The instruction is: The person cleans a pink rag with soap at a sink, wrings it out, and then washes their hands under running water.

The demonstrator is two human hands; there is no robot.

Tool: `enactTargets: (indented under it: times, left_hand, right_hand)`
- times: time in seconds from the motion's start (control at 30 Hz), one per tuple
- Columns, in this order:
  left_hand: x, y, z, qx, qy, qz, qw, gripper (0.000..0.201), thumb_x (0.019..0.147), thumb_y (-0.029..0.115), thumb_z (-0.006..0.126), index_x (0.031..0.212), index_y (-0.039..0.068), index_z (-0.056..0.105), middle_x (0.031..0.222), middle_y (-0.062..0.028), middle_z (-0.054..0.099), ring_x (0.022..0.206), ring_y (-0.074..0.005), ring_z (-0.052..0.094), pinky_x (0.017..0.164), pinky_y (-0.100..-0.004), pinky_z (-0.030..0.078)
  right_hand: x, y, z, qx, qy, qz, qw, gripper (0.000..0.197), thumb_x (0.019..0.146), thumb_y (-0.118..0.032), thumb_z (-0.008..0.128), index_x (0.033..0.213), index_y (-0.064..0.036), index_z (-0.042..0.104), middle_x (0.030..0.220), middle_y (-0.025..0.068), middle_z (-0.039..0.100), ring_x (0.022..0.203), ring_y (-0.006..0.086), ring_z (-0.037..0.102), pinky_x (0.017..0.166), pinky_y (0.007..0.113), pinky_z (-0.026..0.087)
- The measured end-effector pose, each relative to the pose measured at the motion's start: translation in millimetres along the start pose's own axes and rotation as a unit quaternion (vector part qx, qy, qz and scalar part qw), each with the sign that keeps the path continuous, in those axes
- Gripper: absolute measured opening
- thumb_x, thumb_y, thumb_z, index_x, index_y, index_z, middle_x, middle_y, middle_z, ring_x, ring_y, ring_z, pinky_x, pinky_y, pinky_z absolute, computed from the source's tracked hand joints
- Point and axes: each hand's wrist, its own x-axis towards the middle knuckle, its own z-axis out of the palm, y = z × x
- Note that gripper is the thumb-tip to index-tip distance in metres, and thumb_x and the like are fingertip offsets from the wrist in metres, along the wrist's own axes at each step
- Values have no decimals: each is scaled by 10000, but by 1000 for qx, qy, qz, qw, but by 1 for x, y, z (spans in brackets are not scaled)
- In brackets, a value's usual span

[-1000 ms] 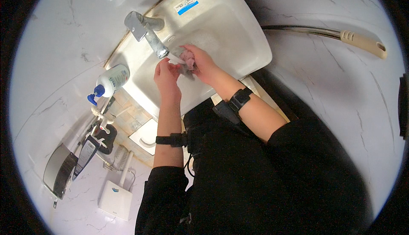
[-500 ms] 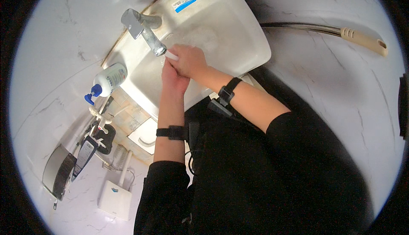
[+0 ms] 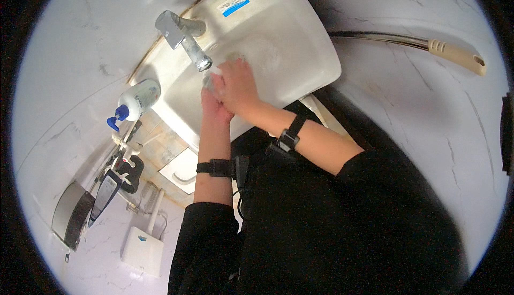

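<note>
Head view: the right hand lies over the left hand, the two in contact. Fingers are partly concealed; whether they pinch anything cannot be told. A pale grey patch shows at the left edge of the grip (wet material or merely water; the view does not settle it). Any held item is hidden between the hands. The water stream runs from the tap onto the grip's upper side. The basin lies beneath and to the right. Step in hand, as judged: rubbing under running water. The next move calls for positioning the grip squarely beneath the outlet, with firm finger pressure.
</note>
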Motion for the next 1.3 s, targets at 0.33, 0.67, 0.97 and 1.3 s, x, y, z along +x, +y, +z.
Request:
enactTargets:
  times: [0.33, 0.67, 0.97, 1.3]
  left_hand:
    - [-5, -11, 35, 327, 176, 147, 917, 397, 999, 299, 406, 1279, 22, 456, 1160, -96, 574, 1068, -224, 544, 899, -372, 459]
    - [-1, 6, 36, 82, 13, -6, 997, 383, 990, 271, 357, 1304, 63, 428, 1183, -89, 575, 1155, -258, 538, 891, -382, 470]
    - [6, 3, 52, 54, 83, 24, 995, 388, 989, 287, 307, 1258, 58, 466, 1187, -98, 569, 1075, -242, 561, 906, -414, 458]
    - [-14, 6, 47, 205, 125, 121, 963, 351, 961, 245, 440, 1206, 7, 523, 1221, -108, 546, 1063, -200, 529, 912, -379, 431]
  right_hand:
    - [14, 34, 11, 280, -12, 238, 930, 378, 966, -321, 422, 912, 6, 604, 855, 194, 631, 813, 357, 609, 726, 406, 465]
    - [4, -8, 3, 65, -41, 115, 990, 366, 896, -355, 496, 774, -42, 640, 751, 181, 646, 753, 408, 613, 710, 491, 473]
    - [26, 5, -1, 38, -16, 71, 997, 285, 839, -326, 570, 772, -59, 645, 788, 159, 659, 755, 373, 623, 661, 459, 479]
    - [53, 70, 5, 593, -86, 474, 645, 294, 937, -349, 504, 986, -79, 609, 926, 46, 632, 859, 187, 616, 753, 356, 509]
